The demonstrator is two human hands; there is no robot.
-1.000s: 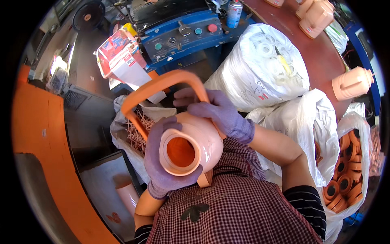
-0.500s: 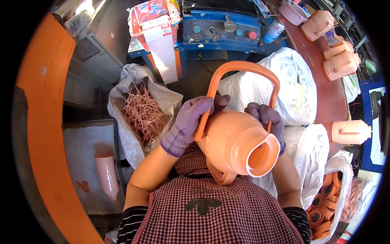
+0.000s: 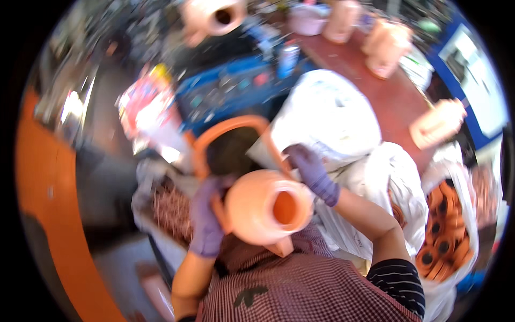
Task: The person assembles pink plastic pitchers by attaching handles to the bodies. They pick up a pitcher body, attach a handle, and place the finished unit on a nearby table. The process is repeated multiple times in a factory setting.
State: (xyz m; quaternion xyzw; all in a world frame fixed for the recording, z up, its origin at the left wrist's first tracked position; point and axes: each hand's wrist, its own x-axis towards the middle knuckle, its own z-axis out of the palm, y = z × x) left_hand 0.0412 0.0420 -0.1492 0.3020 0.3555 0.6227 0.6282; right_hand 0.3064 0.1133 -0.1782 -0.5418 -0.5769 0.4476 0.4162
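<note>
A peach-coloured plastic thermos jug casing [image 3: 249,212] is in front of my apron, its round mouth tilted up toward me. An orange carrying handle [image 3: 230,124] arches up from its far side. My left hand [image 3: 206,217], in a purple knit glove, is closed on the jug's left side, by the lower end of the handle; its fingers are partly hidden. My right hand [image 3: 314,174], gloved alike, has its fingers curled at the right arm of the carrying handle. Motion blur softens where they touch.
A white sack of thin pinkish sticks [image 3: 174,212] stands left. White sacks [image 3: 332,115] crowd the right, one holding orange ring-shaped parts [image 3: 442,231]. Beyond are a blue machine panel [image 3: 225,88], another jug [image 3: 214,16], and a red-brown table [image 3: 343,67] bearing several jugs [image 3: 386,45].
The whole view has swung and blurred. The jug now appears farther left, its mouth turned more toward me. My left hand is lower on its side; my right hand has moved left with the handle.
</note>
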